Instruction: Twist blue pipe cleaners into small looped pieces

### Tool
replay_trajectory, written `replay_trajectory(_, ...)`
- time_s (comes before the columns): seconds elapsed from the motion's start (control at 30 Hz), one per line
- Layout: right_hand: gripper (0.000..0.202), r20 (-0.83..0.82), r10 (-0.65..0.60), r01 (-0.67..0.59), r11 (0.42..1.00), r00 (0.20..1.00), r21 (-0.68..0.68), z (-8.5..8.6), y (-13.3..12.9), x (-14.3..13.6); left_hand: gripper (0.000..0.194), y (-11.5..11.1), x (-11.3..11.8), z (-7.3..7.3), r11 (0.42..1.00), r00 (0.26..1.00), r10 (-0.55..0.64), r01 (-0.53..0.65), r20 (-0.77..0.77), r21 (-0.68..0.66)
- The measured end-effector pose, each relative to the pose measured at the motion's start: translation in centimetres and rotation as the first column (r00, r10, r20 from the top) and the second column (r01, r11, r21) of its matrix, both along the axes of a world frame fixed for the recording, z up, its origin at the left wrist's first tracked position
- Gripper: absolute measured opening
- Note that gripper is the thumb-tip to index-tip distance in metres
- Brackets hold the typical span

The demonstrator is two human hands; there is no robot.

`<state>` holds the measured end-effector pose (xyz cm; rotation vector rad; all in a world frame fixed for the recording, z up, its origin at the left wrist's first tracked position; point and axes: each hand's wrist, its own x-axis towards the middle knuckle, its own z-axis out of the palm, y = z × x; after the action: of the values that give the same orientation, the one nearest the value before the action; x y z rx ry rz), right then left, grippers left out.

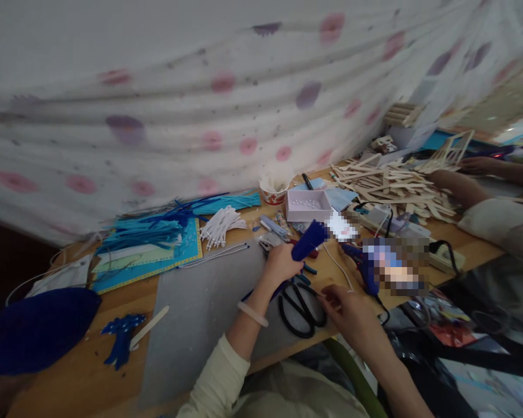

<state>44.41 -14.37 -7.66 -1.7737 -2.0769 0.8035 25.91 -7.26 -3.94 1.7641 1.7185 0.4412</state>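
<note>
Your left grip [283, 264] clasps the blue bundle [308, 240]; hold snug, clear of the scissors [304, 305] beside your right grip [347, 312], whose hold I can't tell.

Left sleeve [220, 377]: cream fabric, creased, ending at the forearm, toward 7 o'clock of the view. Bangle [253, 314]: pale, smooth, rounded, encircling the left wrist [258, 301]. Right forearm [381, 354]: bare, toward 4 o'clock. Lower garment [296, 390]: beige, loosely folded, at 6 o'clock.

Head cam, fwd/down over table [76, 366]
</note>
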Motion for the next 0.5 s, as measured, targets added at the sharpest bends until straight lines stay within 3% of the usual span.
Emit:
replay_trajectory(0.1,0.031,-0.107,-0.091,0.097,0.994,0.990,0.048,0.5,-0.4,1.1,0.019,0.4,1.1,-0.1,0.998,0.998,-0.042,0.040,0.051,0.041)
replay_trajectory(0.2,0.030,-0.332,-0.153,0.179,0.983,0.931,0.049,1.5,-0.6,0.8,0.024,-0.9,-0.2,0.4,0.996,0.997,-0.050,0.044,0.064,0.082)
replay_trajectory(0.33,0.035,-0.724,-0.148,0.221,0.975,0.674,0.006,3.5,0.6,-3.0,0.023,-4.2,-4.0,2.4,0.990,0.997,-0.070,0.064,0.044,0.123)
replay_trajectory(0.5,0.044,-0.924,-0.163,0.147,0.982,0.347,-0.118,4.8,2.6,-9.8,0.024,-7.5,-8.0,4.0,0.991,0.998,0.051,-0.045,-0.039,0.130)
